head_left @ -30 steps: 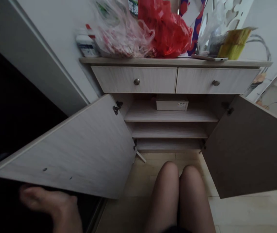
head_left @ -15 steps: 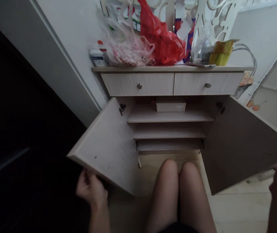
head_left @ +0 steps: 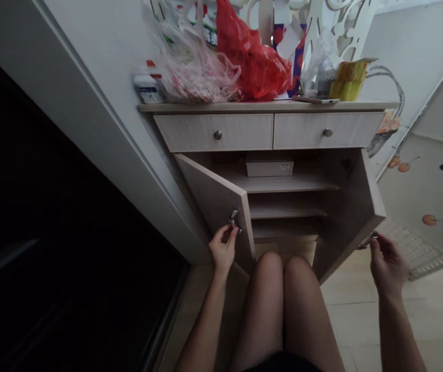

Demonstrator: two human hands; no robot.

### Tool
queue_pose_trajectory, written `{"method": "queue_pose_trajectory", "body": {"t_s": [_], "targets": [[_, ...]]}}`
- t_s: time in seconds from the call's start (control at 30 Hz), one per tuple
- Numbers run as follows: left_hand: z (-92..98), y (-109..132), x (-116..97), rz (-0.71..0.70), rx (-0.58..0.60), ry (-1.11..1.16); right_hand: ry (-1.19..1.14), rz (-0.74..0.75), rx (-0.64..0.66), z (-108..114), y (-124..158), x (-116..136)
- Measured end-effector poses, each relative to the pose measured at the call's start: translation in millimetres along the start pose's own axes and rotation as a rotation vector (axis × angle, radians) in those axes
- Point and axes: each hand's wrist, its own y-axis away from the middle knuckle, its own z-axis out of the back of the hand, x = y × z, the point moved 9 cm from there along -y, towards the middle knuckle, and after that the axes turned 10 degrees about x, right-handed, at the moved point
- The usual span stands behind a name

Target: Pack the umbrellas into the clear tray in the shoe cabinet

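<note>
A light wooden cabinet (head_left: 268, 107) stands before me with both lower doors partly ajar. My left hand (head_left: 223, 248) pinches the metal knob (head_left: 233, 217) on the left door (head_left: 215, 199). My right hand (head_left: 386, 261) grips the knob (head_left: 373, 235) at the edge of the right door (head_left: 355, 217). Inside, a flat white box (head_left: 270, 167) lies on the top shelf. Two lower shelves look bare. My knees (head_left: 281, 266) sit between the doors.
Two shut drawers (head_left: 270, 132) sit above the doors. On the cabinet top are a red plastic bag (head_left: 256, 67), a clear bag (head_left: 196, 72), a white bottle (head_left: 147, 88), a yellow packet (head_left: 347, 80) and a phone (head_left: 314, 99). A dark doorway (head_left: 50, 232) lies to the left.
Both doors have swung inward from wide open to half shut. My left hand moved from the door's outer edge to its knob; my right hand came into view on the right knob.
</note>
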Motion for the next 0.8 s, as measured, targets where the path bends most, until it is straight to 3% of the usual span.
{"method": "queue_pose_trajectory", "body": {"t_s": [0.13, 0.27, 0.57, 0.8], "targets": [[-41.2, -15, -8, -0.042, 0.063, -0.057, -0.081, 0.080, 0.065, -33, 6, 28], [-67.1, -24, -10, -0.044, 0.097, -0.136, -0.151, 0.145, 0.120, -72, 7, 53], [-102.6, -43, -5, -0.040, 0.121, -0.169, -0.220, 0.207, 0.233, -170, -8, 97], [-128.0, -59, -11, -0.069, 0.144, -0.248, -0.217, 0.214, 0.306, -225, -26, 111]]}}
